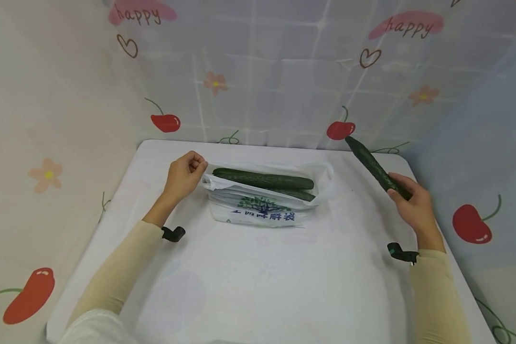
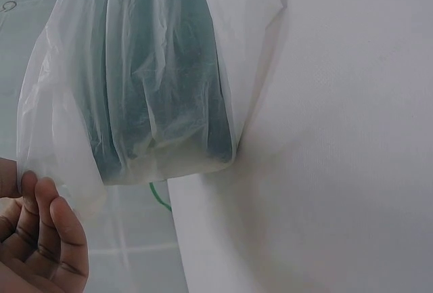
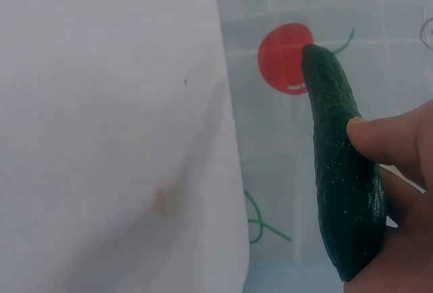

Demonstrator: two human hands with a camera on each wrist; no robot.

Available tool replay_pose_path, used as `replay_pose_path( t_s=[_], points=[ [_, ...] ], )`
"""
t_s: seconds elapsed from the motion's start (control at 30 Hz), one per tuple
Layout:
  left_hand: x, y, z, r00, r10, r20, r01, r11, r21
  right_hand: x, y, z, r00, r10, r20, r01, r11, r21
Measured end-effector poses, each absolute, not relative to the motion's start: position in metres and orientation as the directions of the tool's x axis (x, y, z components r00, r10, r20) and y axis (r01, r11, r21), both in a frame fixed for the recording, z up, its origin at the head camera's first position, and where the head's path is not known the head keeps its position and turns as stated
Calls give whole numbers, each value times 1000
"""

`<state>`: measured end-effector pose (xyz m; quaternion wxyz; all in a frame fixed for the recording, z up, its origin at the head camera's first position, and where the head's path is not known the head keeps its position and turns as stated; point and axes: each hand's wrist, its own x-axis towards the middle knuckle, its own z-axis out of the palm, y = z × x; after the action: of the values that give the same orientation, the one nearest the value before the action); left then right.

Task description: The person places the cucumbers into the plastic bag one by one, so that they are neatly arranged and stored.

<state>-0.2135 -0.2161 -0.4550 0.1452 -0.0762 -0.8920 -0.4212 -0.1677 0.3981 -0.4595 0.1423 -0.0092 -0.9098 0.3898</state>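
At the right side of the table, my right hand [image 1: 414, 203] grips a dark green cucumber [image 1: 371, 165] near its lower end, its far end tilted up and to the left. In the right wrist view the thumb lies along the bumpy cucumber [image 3: 342, 164]. My left hand [image 1: 185, 174] pinches the left edge of a white plastic bag [image 1: 258, 210] with a green tree print and blue lettering. Two more cucumbers [image 1: 264, 179] show in the bag's mouth. Through the thin bag [image 2: 155, 83] in the left wrist view, dark green shapes show beside the pinching fingers [image 2: 51, 225].
A white table [image 1: 258, 286] extends under both arms. Behind it hangs a pale curtain [image 1: 275, 86] with cherries, flowers and lettering. Each wrist carries a small black camera, the left one [image 1: 173, 234] and the right one [image 1: 402, 253].
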Motion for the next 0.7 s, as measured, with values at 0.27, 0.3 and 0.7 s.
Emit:
replay_pose_path(
  t_s=[0.27,0.3,0.7],
  points=[
    [-213,-216,-456,-946,9,324,259,624,737,-170,385,-448,-967,66,246,-130,704,-699],
    [-214,-216,-456,-946,9,325,259,624,737,-171,383,-446,-968,58,243,-132,707,-695],
    [-211,-215,-455,-953,-4,302,234,625,745,-181,360,-432,-978,-24,208,-164,707,-688]
  ],
)
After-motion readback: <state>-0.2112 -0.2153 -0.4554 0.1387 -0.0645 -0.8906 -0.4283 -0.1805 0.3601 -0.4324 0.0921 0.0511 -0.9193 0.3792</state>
